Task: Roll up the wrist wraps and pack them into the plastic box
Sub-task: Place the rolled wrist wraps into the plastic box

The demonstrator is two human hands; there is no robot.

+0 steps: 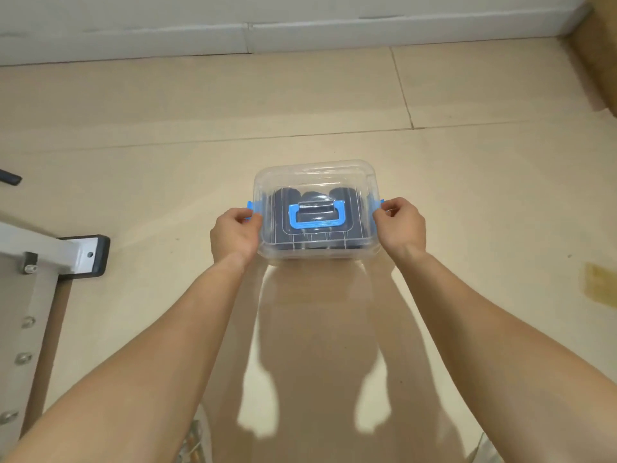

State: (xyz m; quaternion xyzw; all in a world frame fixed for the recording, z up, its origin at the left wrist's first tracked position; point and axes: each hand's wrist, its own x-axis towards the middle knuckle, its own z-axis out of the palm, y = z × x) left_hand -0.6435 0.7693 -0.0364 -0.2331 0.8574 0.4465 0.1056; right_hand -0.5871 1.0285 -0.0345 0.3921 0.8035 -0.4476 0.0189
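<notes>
One tiled floor (467, 195), beige, with grout lines; it carries the plastic box (315, 172), which stands near its middle and serves as reference for all entries below.

One pale wall (300, 28) with skirting, well beyond the box's far side.

One white metal frame (76, 253) with a black end cap and a row of bolts, well to the left of the box, on the near side.

One brown block (597, 55), possibly cardboard, far beyond the box to the right; cut off by the picture edge.

One plastic box, clear, rectangular with rounded corners, upright on the floor, its clear lid on top.

Two bare hands, one at each short side of the box. Left hand (233, 233): fingers curled, pinching the left latch (251, 206). Right hand (402, 225): fingers curled, pinching the right latch (380, 202). Whether the latches are snapped down cannot be told.

Several wrist wraps (350, 208), dark, rolled, inside the box, seen through the lid; exact count unclear.

One blue handle (315, 224), lying flat at the centre of the box's lid.

One yellowish stain (601, 285) on the floor, well to the right of the box.

One black object (11, 178), far left of the box, mostly out of view.
</notes>
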